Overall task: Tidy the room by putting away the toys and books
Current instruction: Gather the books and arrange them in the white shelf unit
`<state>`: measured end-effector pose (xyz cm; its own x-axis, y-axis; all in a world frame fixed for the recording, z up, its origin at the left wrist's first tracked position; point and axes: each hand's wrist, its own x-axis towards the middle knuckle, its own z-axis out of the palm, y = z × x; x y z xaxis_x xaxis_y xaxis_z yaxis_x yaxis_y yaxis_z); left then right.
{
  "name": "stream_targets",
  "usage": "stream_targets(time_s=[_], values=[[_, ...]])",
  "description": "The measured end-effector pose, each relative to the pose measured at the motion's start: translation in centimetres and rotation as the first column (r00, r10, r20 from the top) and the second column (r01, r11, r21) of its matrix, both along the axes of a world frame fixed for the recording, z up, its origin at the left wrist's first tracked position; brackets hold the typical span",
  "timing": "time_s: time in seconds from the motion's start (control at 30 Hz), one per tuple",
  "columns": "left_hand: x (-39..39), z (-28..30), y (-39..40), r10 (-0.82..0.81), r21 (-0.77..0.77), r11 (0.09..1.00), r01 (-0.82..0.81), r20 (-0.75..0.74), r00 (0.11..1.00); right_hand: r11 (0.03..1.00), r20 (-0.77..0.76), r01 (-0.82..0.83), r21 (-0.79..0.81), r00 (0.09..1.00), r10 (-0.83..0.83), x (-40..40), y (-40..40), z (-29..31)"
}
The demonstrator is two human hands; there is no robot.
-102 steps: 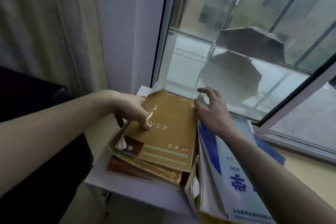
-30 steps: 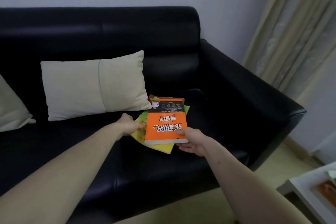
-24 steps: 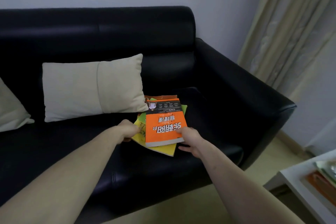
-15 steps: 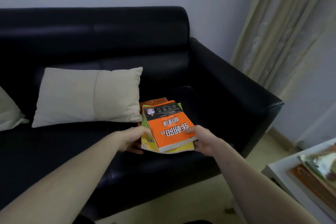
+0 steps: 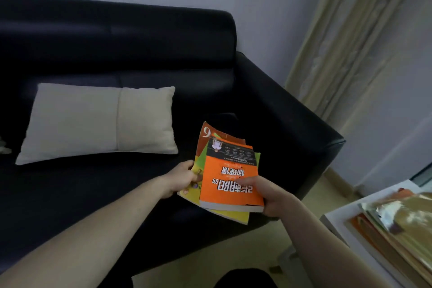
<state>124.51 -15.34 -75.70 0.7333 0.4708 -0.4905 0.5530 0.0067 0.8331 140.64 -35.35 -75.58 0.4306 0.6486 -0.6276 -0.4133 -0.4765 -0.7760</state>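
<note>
A small stack of books (image 5: 230, 180) hangs above the seat of a black sofa (image 5: 131, 58), held between both my hands. An orange book with a black band lies on top, a yellow-green book and a red-orange one under it. My left hand (image 5: 181, 177) grips the stack's left edge. My right hand (image 5: 268, 196) grips its near right corner, thumb on the orange cover. A pile of other books (image 5: 395, 224) rests on a white table (image 5: 336, 220) at the lower right.
A cream cushion (image 5: 98, 121) leans on the sofa's seat to the left of the stack. The sofa's right armrest (image 5: 304, 128) stands between the stack and beige curtains (image 5: 360, 49). Pale floor shows between sofa and table.
The stack has come up off the sofa seat and moved towards me and to the right, in both hands. My view has turned right, bringing more of the white table and its pile in.
</note>
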Motion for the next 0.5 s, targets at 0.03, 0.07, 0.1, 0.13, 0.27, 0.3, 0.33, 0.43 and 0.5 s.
stream_targets(time_s=[0.03,0.07,0.1,0.13,0.27,0.3,0.33,0.43,0.5], values=[[0.2,0.3,-0.1,-0.022,0.029,0.999,0.021,0.01,1.0,1.0,-0.008,0.027,0.001,1.0,-0.027,0.0,-0.5,0.0],[0.6,0.7,-0.5,-0.042,0.048,0.998,0.04,0.026,0.999,0.998,-0.007,0.055,-0.001,0.998,-0.055,0.0,-1.2,0.3],[1.1,1.1,-1.0,-0.041,0.056,0.998,0.038,0.051,0.998,0.997,0.016,0.075,0.0,0.997,-0.075,0.2,-1.8,0.8],[1.3,1.4,-1.2,-0.028,0.062,0.998,0.023,0.077,0.997,0.995,0.044,0.096,0.007,0.994,-0.096,0.2,-2.1,1.6],[1.9,3.6,-4.0,0.098,0.005,0.995,-0.102,0.24,0.966,0.978,0.224,0.208,0.019,0.952,-0.206,0.9,-3.7,6.3],[1.7,4.3,-4.7,0.134,-0.027,0.991,-0.132,0.278,0.951,0.977,0.257,0.212,0.025,0.943,-0.211,0.9,-3.9,7.8],[1.4,5.0,-5.2,0.156,-0.047,0.988,-0.149,0.312,0.937,0.978,0.293,0.209,0.022,0.934,-0.207,0.8,-3.8,9.0],[2.1,8.6,-8.8,0.154,-0.058,0.988,-0.142,0.402,0.903,0.971,0.428,0.24,0.013,0.876,-0.222,1.0,-7.5,13.1],[3.2,11.1,-11.0,0.126,-0.051,0.992,-0.115,0.455,0.882,0.966,0.495,0.258,-0.001,0.84,-0.224,1.4,-10.9,15.7]])
